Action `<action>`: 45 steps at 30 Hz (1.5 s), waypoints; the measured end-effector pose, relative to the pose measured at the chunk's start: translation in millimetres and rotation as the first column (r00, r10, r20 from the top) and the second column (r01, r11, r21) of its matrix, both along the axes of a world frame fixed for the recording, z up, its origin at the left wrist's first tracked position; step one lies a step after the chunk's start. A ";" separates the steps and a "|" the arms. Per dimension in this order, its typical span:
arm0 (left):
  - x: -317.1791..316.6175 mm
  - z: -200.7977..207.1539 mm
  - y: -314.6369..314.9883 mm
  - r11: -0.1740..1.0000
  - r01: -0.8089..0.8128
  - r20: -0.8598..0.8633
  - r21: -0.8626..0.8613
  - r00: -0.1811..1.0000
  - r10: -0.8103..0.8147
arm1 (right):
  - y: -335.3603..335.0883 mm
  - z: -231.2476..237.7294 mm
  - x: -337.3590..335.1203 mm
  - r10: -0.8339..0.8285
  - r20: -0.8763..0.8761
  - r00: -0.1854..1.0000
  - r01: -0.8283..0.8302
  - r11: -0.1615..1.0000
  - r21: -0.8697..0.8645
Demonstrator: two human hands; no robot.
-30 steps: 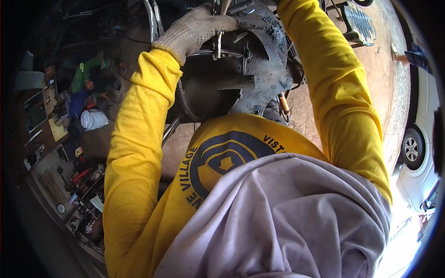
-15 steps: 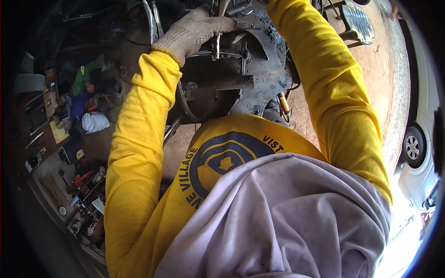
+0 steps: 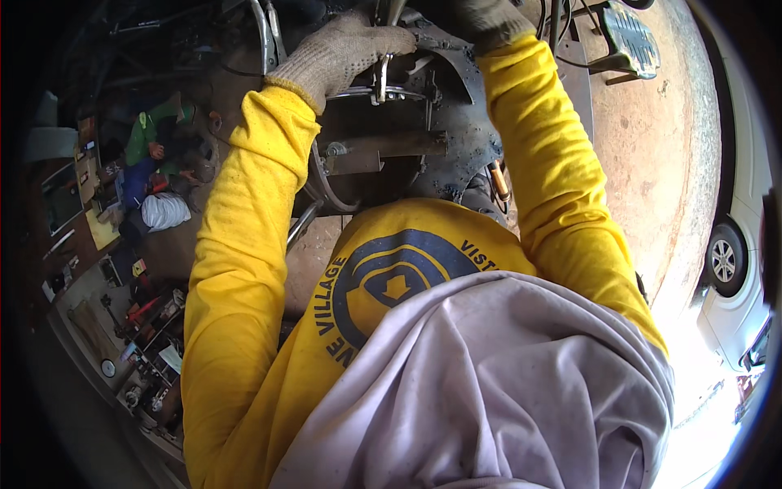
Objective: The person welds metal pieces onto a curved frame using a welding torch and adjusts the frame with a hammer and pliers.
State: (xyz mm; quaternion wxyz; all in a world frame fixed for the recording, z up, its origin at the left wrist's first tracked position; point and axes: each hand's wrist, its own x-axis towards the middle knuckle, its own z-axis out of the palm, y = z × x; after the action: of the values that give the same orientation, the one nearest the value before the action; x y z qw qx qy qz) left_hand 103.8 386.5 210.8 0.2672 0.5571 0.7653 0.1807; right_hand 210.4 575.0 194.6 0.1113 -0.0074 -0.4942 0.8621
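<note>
My left hand, in a grey knitted glove, is closed around a narrow upright metal bar. The bar stands over a dark round-edged metal frame. To the right of that hand lies a flat, blotched steel plate. A rusty crosspiece spans the opening below the hand. My right hand, also gloved, is at the top edge beyond the plate. Its fingers are dark and partly cut off, so what it holds cannot be made out.
Locking pliers stand left of my left glove. An orange-handled tool lies beside the plate. A chair is at the upper right, a parked car at the far right. Someone in green is at the left, near cluttered shelves.
My right arm has drawn inward and back, bringing the right glove into view at the top. My left hand keeps its hold in nearly the same place.
</note>
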 end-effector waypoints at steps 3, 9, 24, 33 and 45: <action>-4.3 3.6 -8.2 0.960 0.162 -0.410 -0.229 0.878 -0.247 | -40.8 43.0 0.4 -0.244 0.237 0.940 0.280 0.951 -0.131; -19.7 -20.1 -12.0 0.981 0.196 -0.358 -0.011 0.915 -0.186 | -32.7 -10.7 -43.8 -0.492 -0.001 0.871 0.352 0.622 0.699; -0.8 4.5 -9.2 0.979 0.197 -0.387 0.046 0.907 -0.164 | -16.1 4.0 -2.8 -0.223 0.225 0.949 0.222 0.975 0.030; 4.2 64.3 -44.8 0.867 0.498 -0.669 0.004 0.646 -0.368 | -55.1 -4.6 122.9 -0.538 0.307 0.785 0.552 0.832 0.046; 24.8 34.0 -82.8 0.963 0.254 -0.555 0.087 0.815 -0.165 | -96.0 -59.2 202.9 -0.738 0.229 0.635 0.588 0.654 0.477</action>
State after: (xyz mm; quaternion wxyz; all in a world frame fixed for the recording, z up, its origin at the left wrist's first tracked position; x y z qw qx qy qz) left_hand 128.6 303.7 244.8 0.0131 0.6856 0.7265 0.0445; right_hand 413.2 479.0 135.3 0.3206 -0.3487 -0.6150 0.6304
